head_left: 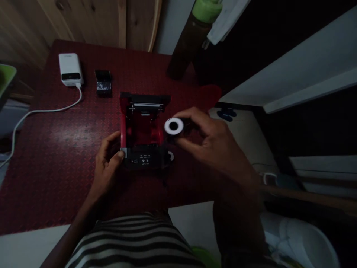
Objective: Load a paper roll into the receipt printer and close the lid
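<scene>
A small red and black receipt printer (pixel 145 158) lies on the red patterned table with its lid (pixel 145 99) raised. Its red paper bay (pixel 142 130) holds no roll. My left hand (pixel 107 158) grips the printer's left side, thumb on the front corner and fingers along the side wall. Just right of the bay, my right hand (pixel 209 139) pinches a white paper roll (pixel 166 126) between thumb and fingers. The roll's dark core faces the printer. A small white round part (pixel 170 156) shows at the printer's right front side.
A white power bank (pixel 69 69) with a white cable (pixel 55 110) lies at the back left. Beside it is a small black object (pixel 103 83). A tall dark bottle with a green cap (pixel 206 11) stands at the back. The table (pixel 64 167) ends near my striped shirt.
</scene>
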`<state>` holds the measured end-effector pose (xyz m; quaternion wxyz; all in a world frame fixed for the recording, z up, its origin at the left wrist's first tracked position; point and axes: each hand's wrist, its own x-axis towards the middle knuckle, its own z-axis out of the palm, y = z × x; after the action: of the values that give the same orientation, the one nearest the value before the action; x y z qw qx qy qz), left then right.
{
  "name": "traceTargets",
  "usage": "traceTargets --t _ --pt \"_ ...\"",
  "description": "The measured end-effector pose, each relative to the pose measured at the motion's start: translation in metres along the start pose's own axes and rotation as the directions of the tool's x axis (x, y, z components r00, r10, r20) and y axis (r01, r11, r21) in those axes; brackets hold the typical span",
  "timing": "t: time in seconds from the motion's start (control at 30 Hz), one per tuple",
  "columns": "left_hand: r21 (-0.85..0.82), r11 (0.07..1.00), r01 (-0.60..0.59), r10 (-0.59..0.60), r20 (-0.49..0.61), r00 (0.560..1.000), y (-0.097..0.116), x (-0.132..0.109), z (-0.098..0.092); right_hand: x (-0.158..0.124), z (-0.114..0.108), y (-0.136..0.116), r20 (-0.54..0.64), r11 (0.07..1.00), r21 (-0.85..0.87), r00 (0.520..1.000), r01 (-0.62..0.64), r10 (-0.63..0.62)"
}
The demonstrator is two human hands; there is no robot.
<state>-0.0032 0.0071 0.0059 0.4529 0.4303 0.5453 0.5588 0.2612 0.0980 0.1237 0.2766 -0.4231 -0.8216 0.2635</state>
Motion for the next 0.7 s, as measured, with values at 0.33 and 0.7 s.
traceTargets --t 0.33,0.7 --pt "-0.025 1.000 -0.014 0.014 0.031 0.999 0.000 0.000 -0.001 0.042 0.065 -0.044 0.320 0.846 -0.531 0.936 0.045 0.150" --pt "-0.030 0.999 0.019 -0.018 0.030 0.999 0.002 -0.002 0.000 0.060 0.091 -0.015 0.350 0.822 -0.565 0.922 0.069 0.164"
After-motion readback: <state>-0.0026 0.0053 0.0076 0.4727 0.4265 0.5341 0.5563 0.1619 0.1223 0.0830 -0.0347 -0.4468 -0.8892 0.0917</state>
